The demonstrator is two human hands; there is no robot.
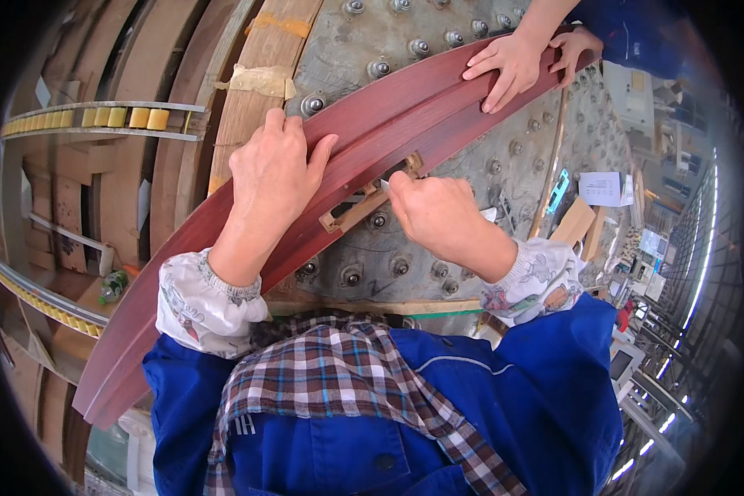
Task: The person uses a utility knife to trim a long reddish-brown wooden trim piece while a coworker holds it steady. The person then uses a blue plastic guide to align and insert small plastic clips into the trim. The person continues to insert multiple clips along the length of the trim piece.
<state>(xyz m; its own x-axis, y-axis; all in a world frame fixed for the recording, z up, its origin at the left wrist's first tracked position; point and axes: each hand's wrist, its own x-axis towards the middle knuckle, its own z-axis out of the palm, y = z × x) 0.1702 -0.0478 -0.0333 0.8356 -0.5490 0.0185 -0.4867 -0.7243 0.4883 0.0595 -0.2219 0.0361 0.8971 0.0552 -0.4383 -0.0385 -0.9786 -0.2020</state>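
Note:
A long dark red wooden profile board [364, 140] lies slantwise across the table under my arms. My left hand [273, 169] grips its far edge, the fingers curled over and the thumb apart on top. Along the near edge a cut-out with bare wood [355, 213] shows. My right hand [442, 211] is closed in a fist beside this cut-out. A small pale tip [385, 186] sticks out by its thumb; the rest of that tool is hidden in the fist. Another person's hand [508, 70] presses flat on the board's far right end.
Metal ball rollers [401, 264] stud the grey table [488, 223]. At left, timber planks [140, 99] and a yellow roller track [107, 118] stand close to the board. A blue tool [558, 192] and a white box [603, 188] lie at right.

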